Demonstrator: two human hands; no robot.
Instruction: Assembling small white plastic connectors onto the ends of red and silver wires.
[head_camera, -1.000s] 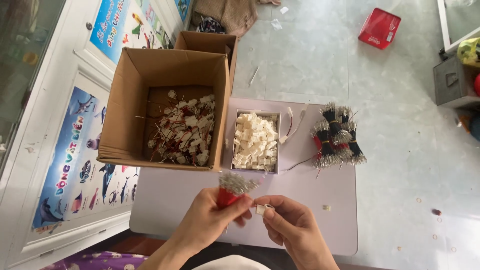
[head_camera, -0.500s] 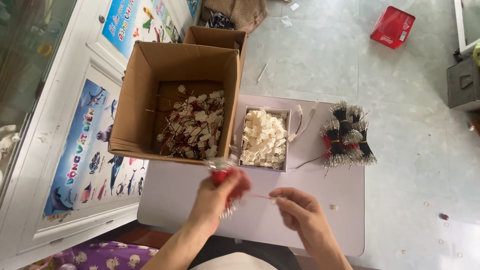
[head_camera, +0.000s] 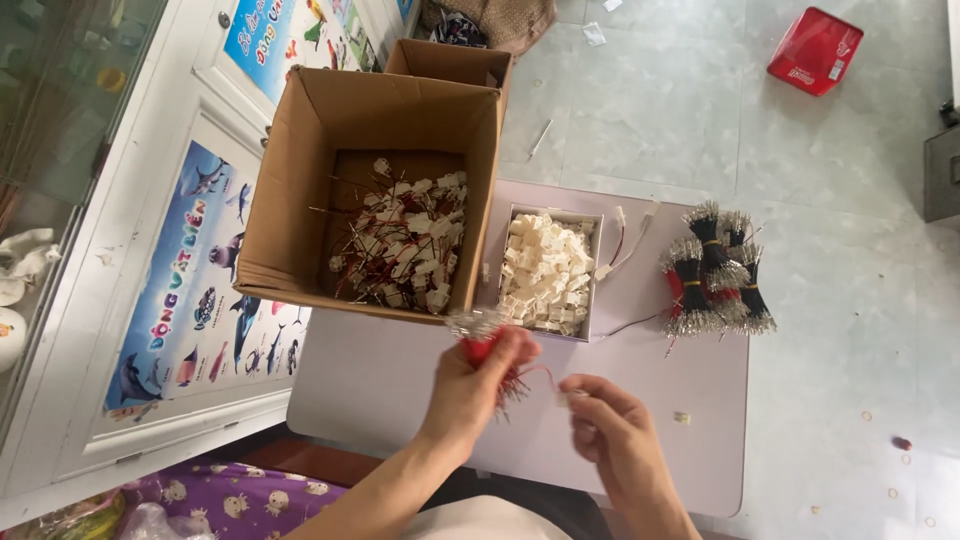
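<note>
1. Left hand (head_camera: 475, 385): fingers clenched around a bundle of red wires (head_camera: 487, 350), held above the tabletop (head_camera: 380, 390), just in front of the cardboard box (head_camera: 290, 190).
2. Right hand (head_camera: 615, 435): fingers pinching a single red wire (head_camera: 545, 372) that runs from the bundle.
3. White connectors fill a small tray (head_camera: 597, 270) beside the box.
4. Tied wire bundles (head_camera: 715, 280) lie well apart, at the right.

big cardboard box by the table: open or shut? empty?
Open and not empty. The cardboard box has its top flaps raised, and its bottom holds a loose pile of red wires with white connectors that covers only the floor.
</note>
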